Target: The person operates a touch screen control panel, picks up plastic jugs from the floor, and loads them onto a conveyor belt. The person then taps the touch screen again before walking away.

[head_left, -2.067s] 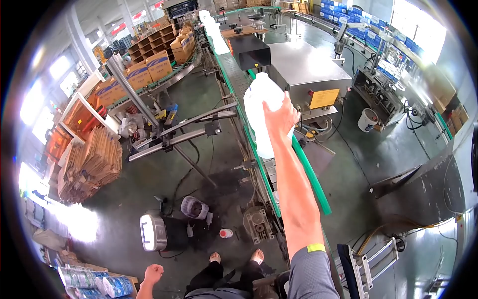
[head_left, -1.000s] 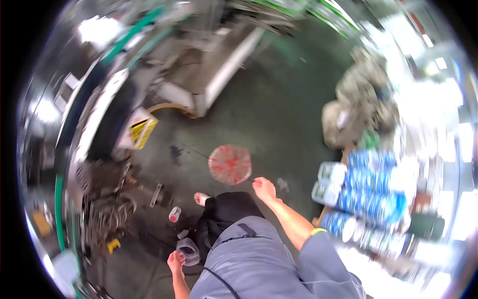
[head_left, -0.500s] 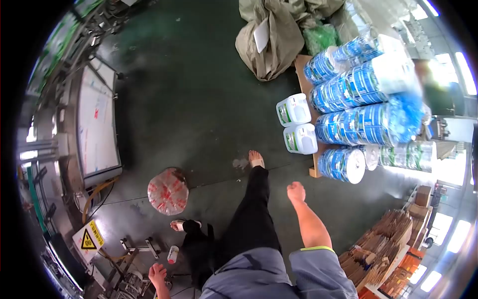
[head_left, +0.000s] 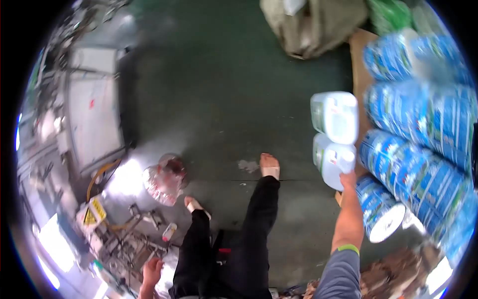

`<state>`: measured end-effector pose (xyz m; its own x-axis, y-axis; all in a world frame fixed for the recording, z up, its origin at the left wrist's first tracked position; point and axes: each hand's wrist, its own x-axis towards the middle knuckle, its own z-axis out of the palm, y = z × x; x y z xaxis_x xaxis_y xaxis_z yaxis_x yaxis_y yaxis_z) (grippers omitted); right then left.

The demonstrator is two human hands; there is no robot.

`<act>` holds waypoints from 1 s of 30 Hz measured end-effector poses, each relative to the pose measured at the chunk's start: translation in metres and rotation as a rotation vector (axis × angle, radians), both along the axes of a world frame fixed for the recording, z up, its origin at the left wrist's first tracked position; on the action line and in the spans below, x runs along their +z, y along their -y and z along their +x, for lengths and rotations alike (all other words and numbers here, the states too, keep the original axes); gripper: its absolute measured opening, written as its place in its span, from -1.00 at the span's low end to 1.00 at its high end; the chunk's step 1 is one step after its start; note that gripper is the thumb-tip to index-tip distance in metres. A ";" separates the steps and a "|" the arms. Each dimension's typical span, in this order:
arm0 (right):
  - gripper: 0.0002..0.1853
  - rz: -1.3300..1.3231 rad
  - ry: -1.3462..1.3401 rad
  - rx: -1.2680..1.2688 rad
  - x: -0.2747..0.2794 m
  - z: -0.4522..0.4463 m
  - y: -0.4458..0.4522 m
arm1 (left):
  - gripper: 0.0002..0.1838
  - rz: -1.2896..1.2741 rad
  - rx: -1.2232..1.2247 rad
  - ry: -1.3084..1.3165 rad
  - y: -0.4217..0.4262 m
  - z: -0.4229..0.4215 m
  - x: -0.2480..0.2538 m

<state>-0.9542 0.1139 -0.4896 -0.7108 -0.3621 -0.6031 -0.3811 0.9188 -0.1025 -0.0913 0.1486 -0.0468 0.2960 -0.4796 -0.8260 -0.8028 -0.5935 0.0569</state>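
My right hand point(head_left: 348, 179) reaches forward to the nearer of two white plastic jugs. Its fingers are closed at the corner of this jug point(head_left: 334, 163), which looks slightly turned; the exact grip is partly hidden. Directly beyond it on the floor stands the other white jug point(head_left: 340, 117). My left hand point(head_left: 153, 269) hangs low at the left, loosely curled with fingers a little apart and nothing in it. Nearest to that hand are metal machine parts and a small white bottle with a red end point(head_left: 170, 232).
Blue-printed wrapped rolls point(head_left: 393, 162) are stacked on a wooden board point(head_left: 359, 65) at the right. A large tan sack point(head_left: 318, 25) stands ahead. Left are a clear plastic bag with red marks point(head_left: 164, 182), a yellow hose point(head_left: 97, 177), a warning sign point(head_left: 93, 212) and machinery.
My right hand has swung forward and right to the nearer jug. The view has moved closer to the jugs and rolls. My left hand stays low at the left.
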 end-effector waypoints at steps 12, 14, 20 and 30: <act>-0.26 0.039 0.241 0.658 0.189 0.265 0.059 | -0.61 -0.210 0.426 0.001 -0.028 -0.001 0.131; -0.41 0.026 0.170 0.835 0.239 0.346 0.059 | -0.58 -0.281 0.493 -0.110 -0.048 0.028 0.133; -0.34 -0.027 0.139 1.347 0.438 0.661 0.052 | -0.56 -0.551 0.682 -0.441 -0.098 0.151 0.071; -0.39 -0.187 0.383 2.338 0.719 1.119 -0.038 | -0.10 -1.064 0.792 -0.154 -0.235 0.350 0.156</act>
<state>0.1652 0.1522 0.2296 0.8915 -0.1233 -0.4359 -0.3104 -0.8671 -0.3896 0.2590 0.3834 0.1095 0.7300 -0.6505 -0.2095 -0.2084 -0.5039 0.8382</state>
